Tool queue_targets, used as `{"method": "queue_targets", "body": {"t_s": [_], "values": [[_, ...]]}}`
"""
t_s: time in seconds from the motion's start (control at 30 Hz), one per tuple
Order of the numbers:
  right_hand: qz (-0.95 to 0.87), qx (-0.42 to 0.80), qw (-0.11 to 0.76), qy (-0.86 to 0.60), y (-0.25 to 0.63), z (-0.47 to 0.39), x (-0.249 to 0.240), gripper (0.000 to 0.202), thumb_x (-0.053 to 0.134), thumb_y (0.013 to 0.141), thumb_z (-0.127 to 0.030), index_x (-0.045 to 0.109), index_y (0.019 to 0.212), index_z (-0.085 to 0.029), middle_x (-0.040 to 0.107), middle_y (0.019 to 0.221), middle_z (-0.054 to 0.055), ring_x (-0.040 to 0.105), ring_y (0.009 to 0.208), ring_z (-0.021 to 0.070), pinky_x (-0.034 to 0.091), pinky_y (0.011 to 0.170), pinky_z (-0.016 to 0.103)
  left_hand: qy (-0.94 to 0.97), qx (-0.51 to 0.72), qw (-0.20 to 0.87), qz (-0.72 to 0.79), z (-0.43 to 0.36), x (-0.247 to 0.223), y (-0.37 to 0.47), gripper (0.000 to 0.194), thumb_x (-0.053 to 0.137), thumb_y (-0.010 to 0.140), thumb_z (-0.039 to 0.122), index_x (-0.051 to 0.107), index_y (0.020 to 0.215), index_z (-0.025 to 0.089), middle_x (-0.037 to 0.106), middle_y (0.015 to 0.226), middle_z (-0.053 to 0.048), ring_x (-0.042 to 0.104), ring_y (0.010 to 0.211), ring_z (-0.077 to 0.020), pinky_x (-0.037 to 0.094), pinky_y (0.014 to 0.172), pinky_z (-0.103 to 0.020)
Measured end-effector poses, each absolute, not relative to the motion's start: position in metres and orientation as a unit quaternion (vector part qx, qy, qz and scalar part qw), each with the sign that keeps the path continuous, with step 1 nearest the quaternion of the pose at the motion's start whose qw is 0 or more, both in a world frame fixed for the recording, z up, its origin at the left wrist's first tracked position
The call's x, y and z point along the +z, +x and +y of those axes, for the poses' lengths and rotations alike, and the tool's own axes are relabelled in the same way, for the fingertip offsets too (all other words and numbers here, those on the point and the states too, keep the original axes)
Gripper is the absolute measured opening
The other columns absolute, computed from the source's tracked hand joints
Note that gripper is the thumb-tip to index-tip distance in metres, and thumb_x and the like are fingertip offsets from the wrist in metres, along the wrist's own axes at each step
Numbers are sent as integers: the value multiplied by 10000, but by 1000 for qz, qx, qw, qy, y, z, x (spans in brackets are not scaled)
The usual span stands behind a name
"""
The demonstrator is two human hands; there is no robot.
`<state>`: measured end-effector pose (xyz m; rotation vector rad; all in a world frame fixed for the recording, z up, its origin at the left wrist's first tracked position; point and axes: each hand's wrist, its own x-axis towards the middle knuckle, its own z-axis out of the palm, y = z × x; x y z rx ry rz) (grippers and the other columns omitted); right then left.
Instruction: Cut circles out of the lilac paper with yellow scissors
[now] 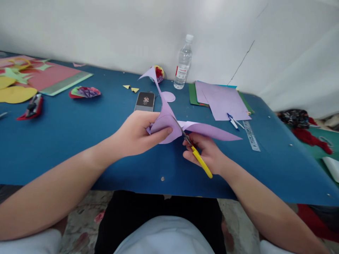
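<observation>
My left hand (pixel 143 132) is closed on a sheet of purple paper (pixel 169 132), thumb on top. A curved strip of that paper rises up and away past my fingers, and another flap spreads to the right. In my right hand (pixel 205 151) are scissors (pixel 200 160) with yellow handles, their blades lying against the cut edge of the paper. My right fingers are partly hidden behind the scissors. Just beyond the paper lie a phone (pixel 144 101) and a purple paper circle (pixel 168 96).
A water bottle (pixel 183 63) stands by the wall. Right of it are stacked paper sheets (pixel 227 100), pens (pixel 233 121) and a clear ruler (pixel 251 135). At left lie a folded paper flower (pixel 85 92), a red stapler (pixel 33 107) and coloured paper scraps (pixel 18 95) on the blue table (pixel 66 141).
</observation>
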<state>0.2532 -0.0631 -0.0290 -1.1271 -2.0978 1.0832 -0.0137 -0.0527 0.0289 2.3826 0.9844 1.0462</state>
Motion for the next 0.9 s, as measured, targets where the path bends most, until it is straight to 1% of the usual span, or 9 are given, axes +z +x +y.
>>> {"method": "queue_targets", "body": {"t_s": [0.1, 0.2, 0.33, 0.4, 0.6, 0.67, 0.8, 0.9], "values": [[-773, 395, 260, -423, 253, -63, -28, 538, 715, 884, -750, 638, 965, -223, 611, 827, 30, 582, 719, 220, 518, 685, 376, 846, 372, 166, 343, -52, 28, -14, 302, 668, 949, 226, 561, 671, 175, 448, 578, 72, 367, 531, -75, 302, 483, -230], [-774, 400, 279, -403, 252, -64, -29, 501, 741, 890, -705, 674, 1013, -224, 647, 870, 51, 624, 771, 244, 561, 743, 406, 846, 375, 156, 346, -52, 27, -15, 296, 668, 944, 233, 573, 671, 174, 453, 569, 69, 368, 525, -78, 295, 479, -235], [-770, 418, 298, -380, 252, -64, -31, 488, 756, 910, -671, 723, 1106, -225, 712, 977, 91, 699, 954, 302, 608, 914, 469, 843, 375, 165, 348, -53, 28, -14, 294, 660, 943, 225, 573, 667, 175, 460, 568, 67, 371, 525, -78, 301, 485, -234], [-765, 425, 295, -383, 252, -64, -32, 496, 759, 912, -676, 733, 1121, -227, 730, 1022, 104, 713, 1009, 315, 617, 946, 484, 842, 370, 171, 353, -53, 29, -14, 294, 660, 944, 230, 576, 667, 178, 465, 570, 64, 377, 527, -82, 305, 489, -237], [-762, 429, 285, -392, 252, -64, -30, 515, 763, 897, -708, 745, 1091, -230, 729, 1047, 123, 712, 1009, 329, 619, 919, 492, 840, 365, 175, 360, -53, 29, -14, 290, 659, 945, 267, 588, 678, 181, 480, 573, 57, 393, 534, -92, 313, 498, -245], [-761, 429, 286, -393, 252, -64, -31, 550, 763, 893, -720, 744, 1146, -232, 730, 1053, 123, 711, 1014, 329, 613, 929, 492, 839, 359, 180, 367, -53, 28, -15, 274, 656, 951, 288, 613, 702, 181, 509, 585, 49, 412, 541, -99, 324, 505, -250], [-753, 437, 292, -396, 253, -64, -35, 664, 758, 895, -734, 705, 1334, -239, 739, 1103, 125, 722, 1026, 325, 610, 946, 486, 834, 352, 182, 384, -51, 27, -15, 282, 653, 956, 310, 620, 705, 185, 522, 592, 42, 426, 541, -104, 337, 500, -255], [-742, 459, 293, -392, 252, -64, -35, 684, 770, 882, -740, 694, 1326, -225, 738, 1094, 122, 726, 985, 305, 621, 902, 453, 833, 354, 181, 384, -49, 26, -15, 301, 663, 956, 325, 606, 695, 188, 525, 592, 40, 433, 536, -104, 344, 491, -252]]}}
